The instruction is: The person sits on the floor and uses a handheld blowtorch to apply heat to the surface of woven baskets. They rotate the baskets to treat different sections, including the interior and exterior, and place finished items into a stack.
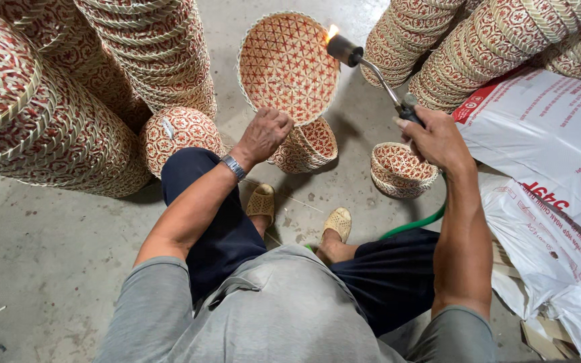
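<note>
Hands first: the left hand is closed around the lower rim of a round woven basket, holding it tipped up on edge so its open mouth faces the person. The right hand grips the handle of a gas torch, whose thin metal neck slants up and to the left, ending in a dark nozzle with a small flame right at the basket's upper right rim. So the basket lies ahead and slightly left of both hands, and the torch's long axis points from the right hand toward that rim.

It is shallow, woven from pale strips with a red star pattern and a bound edge. Below it, a short stack of small baskets sits on the concrete floor, with another small one just under the right hand. A green hose trails back from the torch.
</note>
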